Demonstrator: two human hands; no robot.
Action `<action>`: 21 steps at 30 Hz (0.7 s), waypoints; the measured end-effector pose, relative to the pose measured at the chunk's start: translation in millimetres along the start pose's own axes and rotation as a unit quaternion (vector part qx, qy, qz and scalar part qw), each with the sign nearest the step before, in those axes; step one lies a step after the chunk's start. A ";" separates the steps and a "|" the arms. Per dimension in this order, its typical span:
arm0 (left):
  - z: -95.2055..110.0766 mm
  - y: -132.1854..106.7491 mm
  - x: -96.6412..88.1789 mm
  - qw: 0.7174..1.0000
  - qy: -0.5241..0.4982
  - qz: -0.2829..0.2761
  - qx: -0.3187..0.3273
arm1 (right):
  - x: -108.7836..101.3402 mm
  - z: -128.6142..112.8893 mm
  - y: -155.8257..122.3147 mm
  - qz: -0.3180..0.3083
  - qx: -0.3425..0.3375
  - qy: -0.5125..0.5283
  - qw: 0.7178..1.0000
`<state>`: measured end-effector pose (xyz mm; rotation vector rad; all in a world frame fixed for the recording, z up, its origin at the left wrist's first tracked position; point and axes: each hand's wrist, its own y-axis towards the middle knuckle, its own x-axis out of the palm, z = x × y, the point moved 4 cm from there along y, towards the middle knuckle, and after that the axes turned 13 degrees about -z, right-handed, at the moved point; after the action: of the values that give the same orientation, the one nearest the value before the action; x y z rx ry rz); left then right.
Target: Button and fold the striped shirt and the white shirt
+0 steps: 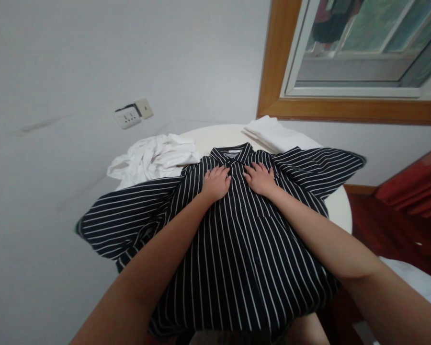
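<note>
A black shirt with white stripes (233,249) lies spread front side up, its collar toward the wall and its lower hem hanging over the near edge of the table. Both sleeves stick out sideways past the table's rim. My left hand (216,183) rests flat on the upper chest, left of the button line, fingers stretched out. On the other side of the buttons my right hand (260,179) also lies flat on the cloth, its fingers a little spread. Neither hand grips the fabric.
A crumpled white cloth (154,158) lies at the back left of the round white table (339,211). Folded white fabric (278,134) sits at the back right. Behind stand a wall with a socket (127,116) and a wood-framed window (359,109). Red fabric (416,184) hangs at right.
</note>
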<state>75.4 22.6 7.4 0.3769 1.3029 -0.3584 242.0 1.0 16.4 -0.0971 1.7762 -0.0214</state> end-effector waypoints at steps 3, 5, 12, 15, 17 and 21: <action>-4.2 5.9 3.0 1.000 -0.005 -0.003 0.001 | 9.1 4.0 10.0 -0.029 0.001 0.011 1.000; -7.7 12.6 3.6 1.000 -0.008 -0.003 -0.003 | 10.0 5.6 16.7 -0.032 -0.005 0.009 0.999; -17.1 46.1 3.1 0.999 -0.014 -0.027 -0.013 | 3.4 14.5 42.4 -0.019 -0.020 0.008 1.000; -20.7 57.5 1.8 0.999 -0.005 -0.031 -0.012 | 1.3 16.6 52.0 0.000 -0.014 0.012 1.000; -22.9 62.1 0.4 0.999 -0.006 -0.033 -0.008 | 0.5 16.7 56.7 0.007 -0.014 0.014 1.000; -18.9 59.8 -8.8 1.000 -0.004 0.010 0.010 | -0.9 16.0 60.2 0.012 -0.016 0.019 1.000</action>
<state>84.7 84.7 15.8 0.4055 1.2884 -0.3562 254.6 61.7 9.9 -0.0987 1.8149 0.0225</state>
